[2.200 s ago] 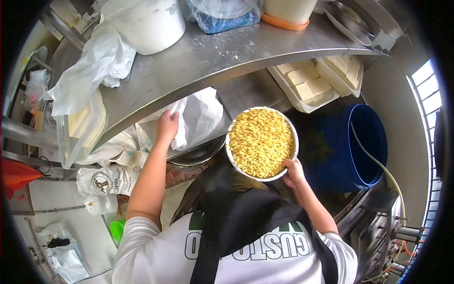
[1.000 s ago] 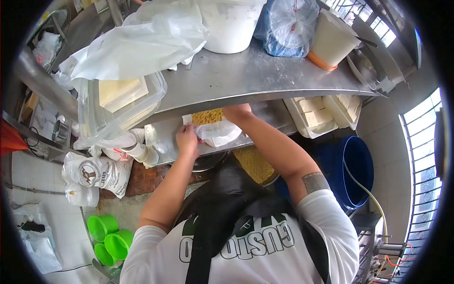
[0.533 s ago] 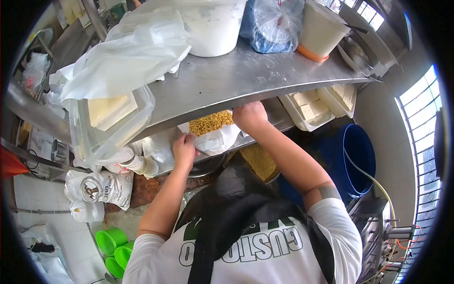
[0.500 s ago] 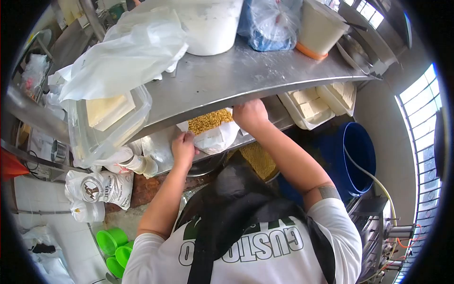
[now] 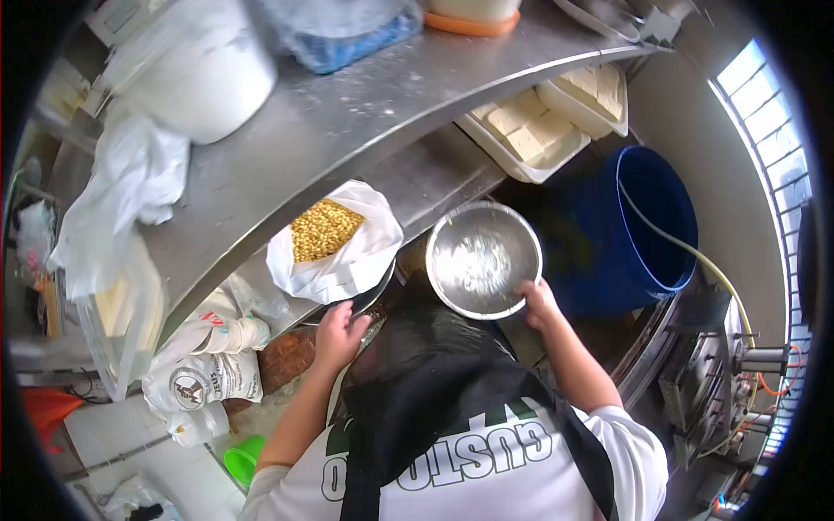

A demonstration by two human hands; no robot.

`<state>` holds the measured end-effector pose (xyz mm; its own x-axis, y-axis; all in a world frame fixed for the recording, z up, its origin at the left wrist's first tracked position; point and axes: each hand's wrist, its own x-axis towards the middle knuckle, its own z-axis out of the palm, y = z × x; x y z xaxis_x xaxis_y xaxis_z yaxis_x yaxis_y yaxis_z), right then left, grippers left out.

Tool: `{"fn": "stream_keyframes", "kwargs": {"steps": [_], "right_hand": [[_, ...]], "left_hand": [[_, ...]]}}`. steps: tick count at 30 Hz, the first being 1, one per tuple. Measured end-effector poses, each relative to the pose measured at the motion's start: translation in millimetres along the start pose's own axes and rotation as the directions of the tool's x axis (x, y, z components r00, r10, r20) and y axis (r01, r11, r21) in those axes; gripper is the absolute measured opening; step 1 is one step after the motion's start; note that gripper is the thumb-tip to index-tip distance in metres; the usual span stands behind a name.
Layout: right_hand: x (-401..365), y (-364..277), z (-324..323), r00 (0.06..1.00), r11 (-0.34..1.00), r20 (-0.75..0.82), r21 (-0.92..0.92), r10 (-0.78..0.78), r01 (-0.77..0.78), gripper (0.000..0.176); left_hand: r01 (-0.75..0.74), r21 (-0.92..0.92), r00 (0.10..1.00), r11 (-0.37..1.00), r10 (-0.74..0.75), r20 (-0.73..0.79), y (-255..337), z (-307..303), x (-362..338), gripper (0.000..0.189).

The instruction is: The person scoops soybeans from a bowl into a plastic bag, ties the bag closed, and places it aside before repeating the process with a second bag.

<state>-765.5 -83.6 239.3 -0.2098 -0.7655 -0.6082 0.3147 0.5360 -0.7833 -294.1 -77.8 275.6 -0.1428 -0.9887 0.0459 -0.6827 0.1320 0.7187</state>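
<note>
My right hand (image 5: 540,304) grips the rim of a shiny metal bowl (image 5: 485,260). The bowl's inside faces up, and a thin smear shows on it. My left hand (image 5: 339,335) has its fingers apart and holds nothing. It is just below a white plastic bag (image 5: 378,213), whose open mouth shows yellow kernels (image 5: 323,231). The bag stands upright on the lower metal shelf, left of the bowl. Part of a dark round pan (image 5: 375,295) shows between the bag and my left hand.
An upper metal shelf (image 5: 365,113) overhangs the bag and carries a white bucket (image 5: 213,78). White trays of pale blocks (image 5: 530,143) sit at the back right. A blue barrel (image 5: 599,234) with a hose stands to my right, printed sacks (image 5: 208,382) to my left.
My right hand has left the bag and now holds the metal bowl. My left hand has let go of the bag and moved down. The camera view has turned and shifted.
</note>
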Motion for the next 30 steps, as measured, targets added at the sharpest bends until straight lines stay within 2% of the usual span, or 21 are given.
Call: {"fn": "stream_keyframes", "kwargs": {"steps": [1,2,3,5,6,7,8,9,11,12,13,14,15,17,19,23,24,26,27,29,30], "right_hand": [[-11.2,16.3,-17.4,0.996,0.996,-0.040,-0.023,0.080,-0.081,0.052],[-21.5,31.0,-24.2,0.993,0.993,-0.057,0.063,0.103,-0.099,0.054],[-30.5,42.8,-28.9,0.989,0.981,-0.075,0.153,0.129,-0.116,0.056],[-17.7,81.9,-45.7,0.966,0.919,-0.099,0.342,0.241,-0.195,0.062],[-12.3,93.4,-46.5,0.959,0.911,-0.131,0.367,0.251,-0.189,0.057],[-5.2,101.0,-44.6,0.950,0.902,-0.165,0.392,0.265,-0.183,0.051],[5.6,111.8,-46.9,0.947,0.912,-0.184,0.368,0.262,-0.181,0.053],[22.5,124.6,-51.2,0.945,0.922,-0.201,0.343,0.260,-0.181,0.054],[67.1,161.6,-61.5,0.932,0.942,-0.248,0.272,0.265,-0.195,0.064],[80.9,156.3,-57.6,0.917,0.968,-0.318,0.144,0.240,-0.204,0.066],[95.9,147.6,-55.1,0.903,0.976,-0.377,0.008,0.206,-0.219,0.068],[135.6,186.4,-70.4,0.911,0.968,-0.406,-0.190,0.073,-0.162,0.070],[175.7,229.7,-83.1,0.914,0.917,-0.402,-0.383,-0.060,-0.108,0.072],[229.9,230.2,-81.8,0.890,0.800,-0.415,-0.591,-0.190,-0.105,0.080],[277.6,208.2,-76.3,0.868,0.579,-0.407,-0.794,-0.284,-0.183,0.083],[348.5,126.7,-61.3,0.940,0.362,-0.305,-0.903,-0.155,-0.233,0.081],[374.7,133.9,-58.9,0.944,0.371,-0.296,-0.901,-0.147,-0.224,0.081],[414.7,146.2,-54.6,0.942,0.072,-0.113,-0.993,-0.316,-0.095,0.086],[427.4,154.3,-49.3,0.944,0.076,-0.102,-0.994,-0.314,-0.082,0.086],[430.7,161.0,-33.0,0.989,-0.060,-0.105,-0.992,-0.102,-0.112,0.088],[436.0,158.5,-23.6,0.991,-0.060,-0.089,-0.994,-0.099,-0.096,0.088]], "left_hand": [[-0.195,0.215,0.981,0.957,0.186,0.064,13.8,5.6,21.6,0.055],[-0.219,0.171,0.965,0.960,0.188,0.181,29.4,15.2,44.4,0.060],[-0.269,0.239,0.947,0.933,0.210,0.242,34.4,29.0,65.6,0.060],[-0.246,0.402,0.946,0.882,0.127,0.299,41.4,51.3,112.8,0.067],[-0.168,0.544,0.954,0.822,-0.004,0.300,91.9,33.0,135.3,0.068],[-0.065,0.332,0.926,0.941,-0.067,0.372,70.7,48.9,156.2,0.068],[-0.150,0.522,0.978,0.840,0.048,0.204,58.1,60.9,173.0,0.070],[-0.149,0.455,0.983,0.878,0.080,0.168,63.2,65.7,188.7,0.069],[-0.085,0.343,0.990,0.936,0.041,0.134,8.7,95.9,202.5,0.075],[-0.094,0.537,0.993,0.838,0.041,0.111,43.3,99.0,191.0,0.085],[-0.242,0.641,0.970,0.728,0.185,0.156,40.2,106.8,182.2,0.093],[-0.297,0.697,0.955,0.653,0.222,0.199,33.1,113.6,175.0,0.092],[-0.349,0.744,0.936,0.570,0.253,0.244,24.1,119.2,170.2,0.091],[-0.347,0.781,0.933,0.520,0.279,0.229,12.9,129.6,172.0,0.090],[-0.330,0.817,0.933,0.472,0.298,0.204,5.5,135.9,173.0,0.089],[-0.352,0.838,0.921,0.417,0.313,0.230,2.7,137.2,176.1,0.091],[-0.353,0.832,0.924,0.428,0.299,0.239,2.4,137.1,176.2,0.092],[-0.368,0.823,0.924,0.433,0.270,0.271,-2.1,135.8,176.0,0.096],[-0.362,0.830,0.926,0.424,0.264,0.269,-3.3,135.7,177.0,0.096],[-0.387,0.810,0.918,0.441,0.265,0.294,-5.6,134.2,178.7,0.096],[-0.379,0.822,0.923,0.426,0.239,0.302,-8.7,132.5,178.1,0.096]]}}
